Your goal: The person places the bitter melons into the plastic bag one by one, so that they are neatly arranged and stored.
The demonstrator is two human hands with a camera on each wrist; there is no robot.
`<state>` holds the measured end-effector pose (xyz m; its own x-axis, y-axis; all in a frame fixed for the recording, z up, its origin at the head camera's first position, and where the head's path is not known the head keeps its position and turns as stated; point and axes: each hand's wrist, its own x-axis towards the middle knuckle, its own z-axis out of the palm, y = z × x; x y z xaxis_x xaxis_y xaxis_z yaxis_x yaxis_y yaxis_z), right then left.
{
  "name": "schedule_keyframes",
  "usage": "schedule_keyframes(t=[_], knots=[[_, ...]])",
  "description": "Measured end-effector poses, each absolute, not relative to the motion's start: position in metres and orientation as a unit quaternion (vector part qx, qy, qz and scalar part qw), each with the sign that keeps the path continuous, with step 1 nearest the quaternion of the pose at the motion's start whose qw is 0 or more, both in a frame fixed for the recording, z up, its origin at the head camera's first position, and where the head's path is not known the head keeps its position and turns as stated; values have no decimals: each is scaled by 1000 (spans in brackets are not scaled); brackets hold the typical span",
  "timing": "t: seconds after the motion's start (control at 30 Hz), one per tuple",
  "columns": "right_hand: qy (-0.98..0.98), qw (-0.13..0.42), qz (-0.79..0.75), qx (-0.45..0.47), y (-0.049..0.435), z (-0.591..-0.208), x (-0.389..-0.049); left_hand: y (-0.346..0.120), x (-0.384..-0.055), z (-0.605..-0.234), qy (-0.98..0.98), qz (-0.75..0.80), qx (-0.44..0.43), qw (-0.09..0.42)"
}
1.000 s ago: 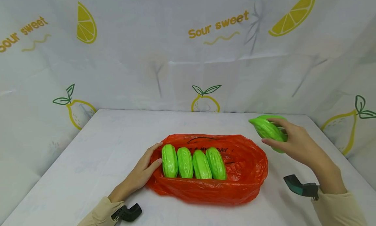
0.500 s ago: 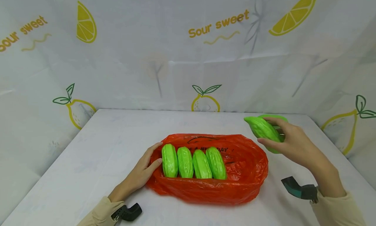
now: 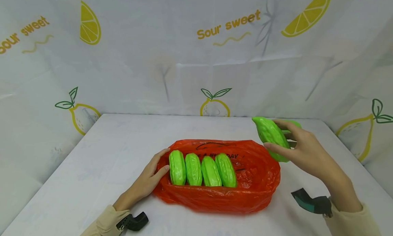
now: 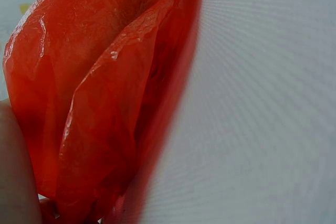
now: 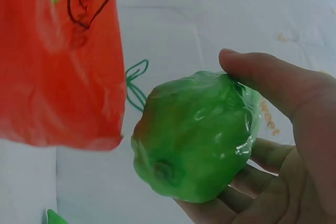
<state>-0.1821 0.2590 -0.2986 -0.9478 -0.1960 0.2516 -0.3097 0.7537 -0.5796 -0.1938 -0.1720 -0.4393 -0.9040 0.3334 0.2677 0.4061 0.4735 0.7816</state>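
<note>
In the head view, my left hand (image 3: 146, 179) holds the left rim of a red plastic bag (image 3: 212, 199), thumb over its edge. Four would be too exact a count for the row inside: several green bitter melons (image 3: 193, 169) lie side by side in the bag's left and middle part. My right hand (image 3: 311, 154) grips another bitter melon (image 3: 270, 133) between thumb and fingers, above the bag's back right rim, its pointed end tilted up and left. Seen from the right wrist, the blunt end of that melon (image 5: 194, 135) faces the camera, beside the bag (image 5: 63, 77).
Behind my right hand, one more green melon (image 3: 295, 123) shows partly on the white table (image 3: 129, 133). A white curtain (image 3: 138, 75) with lemon prints rises at the table's back edge. Dark wrist cameras (image 3: 313, 202) sit on both sleeves.
My right hand has moved left toward the bag with its bitter melon, whose pointed end has tipped upward. The left hand and the bag have stayed in place.
</note>
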Motion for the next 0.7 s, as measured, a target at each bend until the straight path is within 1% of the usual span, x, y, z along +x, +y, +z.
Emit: schedule_keyframes(t=[0.13, 0.5, 0.7], knots=[[-923, 88, 347, 145, 251, -297, -178, -172, -194, -439, -857, -467, -215, 37], [-913, 28, 370, 169, 228, -304, -179, -172, -193, -438, -858, -465, -215, 38], [-913, 17, 364, 184, 222, -308, -180, -172, -193, -438, -858, -465, -215, 39]])
